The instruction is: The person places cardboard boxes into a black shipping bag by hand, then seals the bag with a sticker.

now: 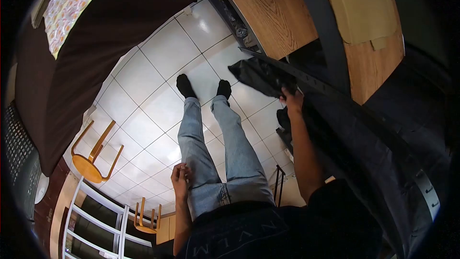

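Observation:
My right hand (291,100) is out to the right with its fingers closed on one end of a limp, slightly shiny black bag-like item (258,74). The rest of that item spreads over the tiles toward the dark drawer unit beneath the wooden desk (273,12). Low beside my left thigh, my left hand (181,177) has curled fingers, thumb near the fingertips; I cannot tell whether they hold anything. Jeans-clad legs (199,139) and feet in black socks (185,86) stand on the floor between the two hands.
Brown cloth (115,14) drapes a table at left. A wooden stool (88,167) and another stool (145,229) stand lower left, near a white-framed rack (98,216). Flattened cardboard (359,9) lies on wood at upper right. Dark fabric (364,158) hangs along the right side.

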### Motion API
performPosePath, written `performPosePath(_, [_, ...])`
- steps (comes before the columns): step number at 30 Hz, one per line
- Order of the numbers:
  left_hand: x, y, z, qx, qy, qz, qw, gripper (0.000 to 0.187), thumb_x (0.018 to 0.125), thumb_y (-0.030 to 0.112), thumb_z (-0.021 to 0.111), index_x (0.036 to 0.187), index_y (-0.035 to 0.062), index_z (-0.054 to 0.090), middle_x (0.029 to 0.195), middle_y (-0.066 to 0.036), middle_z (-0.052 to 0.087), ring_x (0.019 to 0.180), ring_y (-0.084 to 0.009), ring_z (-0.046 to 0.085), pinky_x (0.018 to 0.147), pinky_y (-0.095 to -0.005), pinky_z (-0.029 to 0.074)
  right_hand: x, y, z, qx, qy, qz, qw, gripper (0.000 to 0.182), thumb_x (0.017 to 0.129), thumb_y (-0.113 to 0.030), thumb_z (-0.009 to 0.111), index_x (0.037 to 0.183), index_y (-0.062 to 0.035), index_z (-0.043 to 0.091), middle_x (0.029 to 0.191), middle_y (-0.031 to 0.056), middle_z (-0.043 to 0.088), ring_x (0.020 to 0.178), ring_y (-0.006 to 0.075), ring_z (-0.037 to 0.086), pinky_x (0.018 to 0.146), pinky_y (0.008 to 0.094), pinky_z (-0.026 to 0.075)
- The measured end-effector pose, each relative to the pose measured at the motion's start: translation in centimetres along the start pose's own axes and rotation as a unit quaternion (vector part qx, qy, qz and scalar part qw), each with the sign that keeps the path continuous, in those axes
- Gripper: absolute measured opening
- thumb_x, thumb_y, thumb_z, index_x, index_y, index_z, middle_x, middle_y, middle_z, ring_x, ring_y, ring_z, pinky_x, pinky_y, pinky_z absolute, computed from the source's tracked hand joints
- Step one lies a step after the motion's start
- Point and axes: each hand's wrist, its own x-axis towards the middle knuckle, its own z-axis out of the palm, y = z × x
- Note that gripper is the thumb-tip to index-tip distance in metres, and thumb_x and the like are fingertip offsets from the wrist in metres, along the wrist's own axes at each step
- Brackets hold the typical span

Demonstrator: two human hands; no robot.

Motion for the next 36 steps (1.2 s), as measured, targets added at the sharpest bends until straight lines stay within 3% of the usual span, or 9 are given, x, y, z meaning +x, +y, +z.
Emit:
performPosePath(6, [1.2,1.6,1.1,0.047,-0.022,0.091,0.994,0.022,0.098,0.022,0.052,0.106,0.0032,0.06,0.087,-0.003,0.063,0.079,-0.0104,0.058,0.068,-0.0245,0.045,-13.5,-0.4,0.5,0.046,-0.108,0.018,0.993,0.023,0.081,-0.006,0.072,0.098,0.0039,0.06,0.084,0.0089,0.064,0.057,0.0147,0.057,0.048,0.0268,0.049])
performPosePath(12, [8.0,8.1,-4.8,0.117,0.077,0.197,0.97,0.032,0.094,0.032,0.06,0.089,0.0013,0.065,0.072,0.0,0.058,0.068,-0.0083,0.048,0.066,-0.0224,0.04,-29.0,-9.4,0.8,-0.026,-0.298,-0.024,0.954,0.019,0.082,-0.007,0.071,0.094,0.005,0.061,0.079,0.0086,0.065,0.056,0.0124,0.058,0.05,0.026,0.049])
performPosePath(13, [8.3,10.6,-5.3,0.1,0.051,0.132,0.985,0.036,0.094,0.038,0.058,0.094,0.0032,0.066,0.075,0.002,0.058,0.069,-0.0082,0.047,0.066,-0.0242,0.04,-31.3,-11.2,0.3,-0.029,-0.305,-0.028,0.951,0.019,0.082,-0.007,0.071,0.094,0.005,0.061,0.079,0.0086,0.065,0.056,0.0124,0.058,0.05,0.026,0.049])
performPosePath(14, [8.9,12.2,-6.2,0.111,-0.013,0.128,0.986,0.046,0.093,0.048,0.054,0.107,0.0056,0.065,0.092,-0.003,0.063,0.084,-0.012,0.054,0.075,-0.0287,0.043,-33.5,-13.2,-0.3,-0.052,-0.378,-0.041,0.923,0.02,0.082,-0.006,0.071,0.095,0.0052,0.061,0.079,0.0088,0.065,0.058,0.0123,0.059,0.051,0.0256,0.05])
performPosePath(16, [8.8,16.8,-6.7,0.181,-0.177,0.02,0.967,0.073,0.088,0.067,0.044,0.131,0.0091,0.052,0.134,-0.016,0.048,0.128,-0.0268,0.041,0.102,-0.0454,0.036,-37.9,-17.2,-1.6,-0.084,-0.476,-0.061,0.873,0.023,0.081,-0.006,0.072,0.097,0.0053,0.061,0.08,0.0091,0.066,0.061,0.0124,0.062,0.053,0.0253,0.05])
performPosePath(21, [6.9,19.5,-4.7,0.015,-0.434,-0.094,0.896,0.087,0.086,0.075,0.032,0.146,0.0125,0.031,0.152,-0.013,0.029,0.137,-0.0296,0.03,0.109,-0.0484,0.03,-44.8,-23.5,-1.3,-0.146,-0.584,-0.209,0.77,0.025,0.078,-0.006,0.076,0.095,0.0072,0.061,0.081,0.009,0.067,0.066,0.0116,0.064,0.058,0.0248,0.052])
performPosePath(23, [7.5,18.0,-4.8,0.053,-0.4,-0.048,0.914,0.079,0.09,0.065,0.042,0.142,0.0051,0.038,0.142,-0.01,0.046,0.124,-0.0212,0.05,0.104,-0.0385,0.041,-45.7,-24.1,-0.9,-0.144,-0.587,-0.204,0.77,0.024,0.078,-0.006,0.076,0.093,0.0072,0.061,0.08,0.0092,0.067,0.066,0.0114,0.064,0.058,0.0248,0.051])
performPosePath(29, [7.6,19.7,-2.5,0.008,-0.368,0.022,0.93,0.058,0.094,0.044,0.052,0.136,0.0048,0.046,0.129,-0.01,0.058,0.111,-0.019,0.059,0.097,-0.0329,0.048,-46.6,-25.8,0.0,-0.14,-0.574,-0.257,0.765,0.024,0.075,-0.005,0.078,0.087,0.0076,0.061,0.075,0.0102,0.066,0.065,0.0122,0.064,0.056,0.0242,0.046])
performPosePath(36, [5.8,23.0,-1.7,-0.248,-0.371,-0.159,0.881,0.052,0.092,0.045,0.056,0.123,0.0041,0.059,0.112,-0.011,0.067,0.095,-0.0204,0.066,0.087,-0.0345,0.053,-46.8,-26.6,-1.0,-0.012,-0.511,-0.292,0.808,0.031,0.065,-0.013,0.082,0.078,0.0074,0.063,0.069,0.0102,0.065,0.06,0.0165,0.061,0.056,0.0282,0.044])
